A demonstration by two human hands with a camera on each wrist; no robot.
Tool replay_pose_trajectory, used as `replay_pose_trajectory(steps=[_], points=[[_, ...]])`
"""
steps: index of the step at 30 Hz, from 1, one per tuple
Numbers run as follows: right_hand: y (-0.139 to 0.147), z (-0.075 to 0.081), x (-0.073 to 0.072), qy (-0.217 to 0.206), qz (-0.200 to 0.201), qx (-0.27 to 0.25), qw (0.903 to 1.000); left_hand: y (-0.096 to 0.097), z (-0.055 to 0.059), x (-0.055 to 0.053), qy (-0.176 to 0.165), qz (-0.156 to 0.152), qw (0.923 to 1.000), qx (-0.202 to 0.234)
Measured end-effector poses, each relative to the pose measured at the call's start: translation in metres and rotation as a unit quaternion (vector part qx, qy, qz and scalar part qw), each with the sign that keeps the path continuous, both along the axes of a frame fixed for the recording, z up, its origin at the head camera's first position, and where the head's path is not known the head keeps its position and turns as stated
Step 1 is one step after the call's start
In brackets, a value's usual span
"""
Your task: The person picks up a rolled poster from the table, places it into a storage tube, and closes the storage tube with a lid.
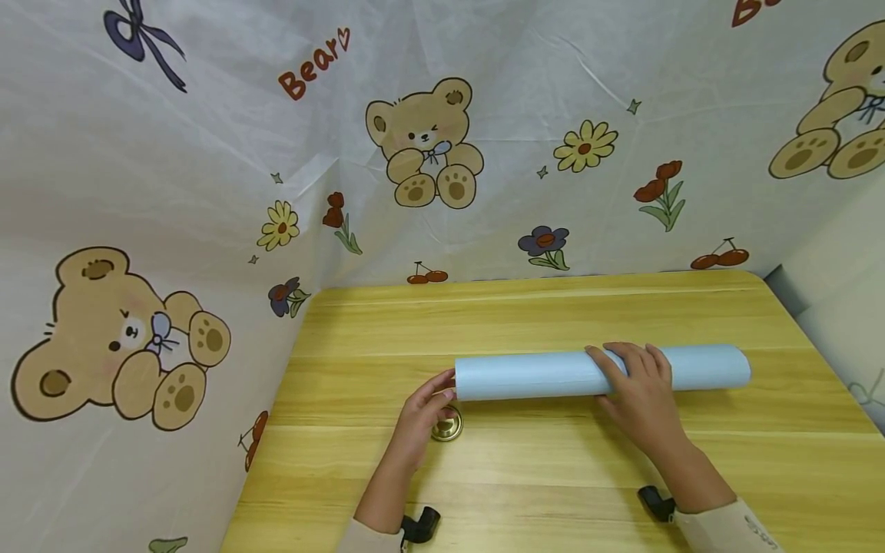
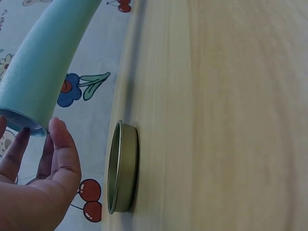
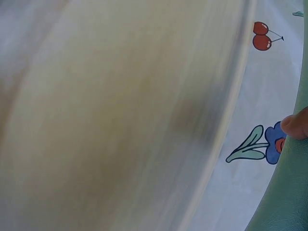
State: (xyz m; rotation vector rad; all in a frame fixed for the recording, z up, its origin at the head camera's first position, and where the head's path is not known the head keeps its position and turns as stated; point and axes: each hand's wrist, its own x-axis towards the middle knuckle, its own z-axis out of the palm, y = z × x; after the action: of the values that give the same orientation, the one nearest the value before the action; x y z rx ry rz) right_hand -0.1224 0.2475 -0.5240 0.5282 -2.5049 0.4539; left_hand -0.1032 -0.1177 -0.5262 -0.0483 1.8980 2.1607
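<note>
A light blue rolled sheet [image 1: 532, 375], shaped like a long tube, is held level above the wooden table. My right hand [image 1: 639, 395] grips it right of its middle, fingers over the top and thumb below. At its left end, my left hand [image 1: 425, 407] holds the rim with fingertips and thumb. The left wrist view shows the roll [image 2: 48, 57] hollow at that end, with the left hand [image 2: 48, 178] at its edge. Just below the left hand, a shallow round gold metal dish [image 1: 448, 425] rests on the table. Only a fingertip [image 3: 293, 126] of the right hand shows in the right wrist view.
The wooden table [image 1: 553, 476] ends at the back against a white cloth [image 1: 498, 46] printed with bears, flowers and cherries. The cloth also hangs along the left side. A pale surface [image 1: 840, 292] lies beyond the table's right edge.
</note>
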Motion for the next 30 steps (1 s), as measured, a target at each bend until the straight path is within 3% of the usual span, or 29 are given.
replay_pose_trajectory(steps=[19,30], points=[[-0.004,-0.002,0.000,-0.002,0.003,0.000,1.0000,0.001,0.003,0.003,-0.021,-0.018,0.9992,-0.030],[0.001,-0.003,0.001,-0.002,-0.005,-0.006,1.0000,-0.009,0.001,-0.001,0.014,-0.018,0.9988,-0.044]])
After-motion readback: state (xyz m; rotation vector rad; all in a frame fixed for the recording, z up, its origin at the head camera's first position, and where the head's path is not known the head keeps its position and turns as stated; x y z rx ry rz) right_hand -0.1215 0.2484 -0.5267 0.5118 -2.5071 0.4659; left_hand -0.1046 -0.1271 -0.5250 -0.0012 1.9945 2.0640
